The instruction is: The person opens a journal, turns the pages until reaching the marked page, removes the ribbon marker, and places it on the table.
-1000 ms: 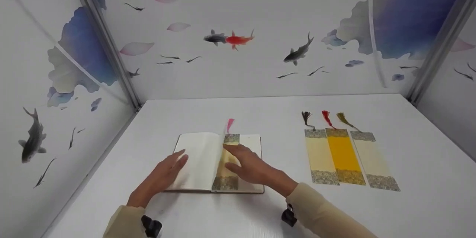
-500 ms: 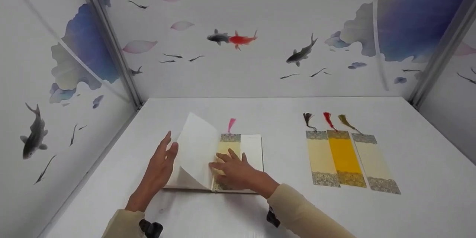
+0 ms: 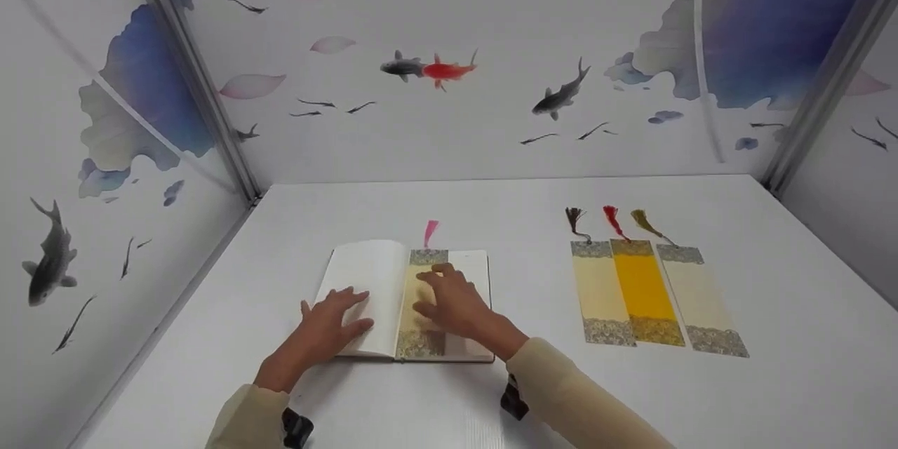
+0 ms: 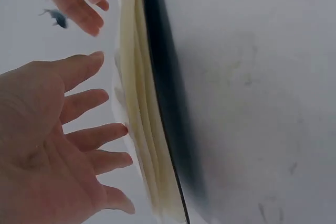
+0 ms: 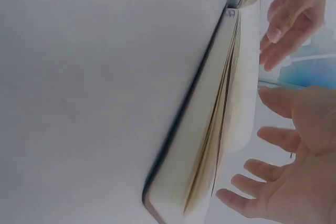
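An open notebook [image 3: 372, 266] lies on the white table, its left-hand page slightly bowed. Along the inner side of the right-hand page lies a cream bookmark [image 3: 423, 344] with patterned grey ends and a pink tassel [image 3: 431, 233] past the top edge. My left hand [image 3: 326, 330] spreads its fingers over the left-hand page; in the left wrist view some fingertips meet the paper. My right hand [image 3: 457, 303] is over the bookmark and covers part of it, fingers apart and lightly bent. Nothing is gripped in either hand; whether the right fingertips touch the bookmark I cannot tell.
To the right lie two cream bookmarks, one with a black tassel [image 3: 575, 219], one with an olive tassel [image 3: 647, 222]. Between them a yellow bookmark [image 3: 645, 287] has a red tassel. Printed panels [image 3: 463, 140] border the table at the back and sides.
A leaf that stood up beside the bookmark has turned over to the left and lies down. My left hand has come down onto the left-hand page. The bookmark is now more exposed.
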